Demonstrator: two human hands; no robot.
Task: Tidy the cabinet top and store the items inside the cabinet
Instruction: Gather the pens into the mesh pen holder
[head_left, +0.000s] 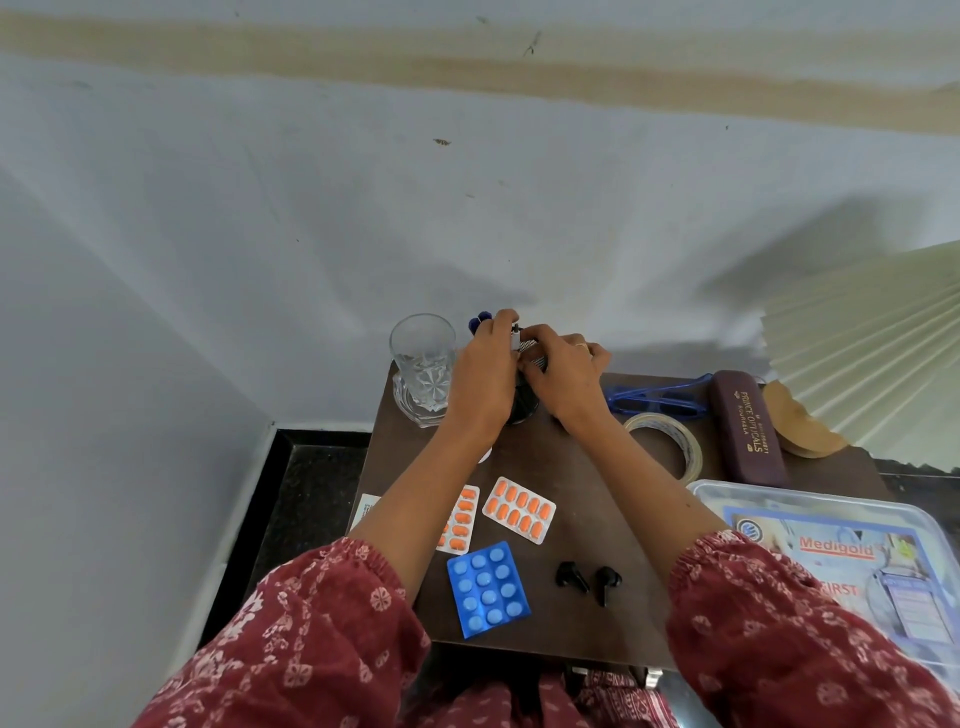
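Both hands meet at the back of the cabinet top (597, 493); the left hand (483, 376) and the right hand (563, 374) have their fingers curled and together pinch a small silver metal piece (525, 345) with a ribbed surface; what it is exactly I cannot tell. The piece is held just above a dark holder (521, 408), mostly hidden by the hands, from which blue pen caps (480, 319) stick out. Left of the holder stands a cut glass (423, 358); right of it lie blue spectacles (655, 397), a tape roll (670, 441) and a maroon spectacle case (748, 426). Nearer to the person are two orange blister packs (519, 509), a blue blister pack (488, 587), two black earbuds (589, 578) and, at the right edge, a first-aid box (831, 545).
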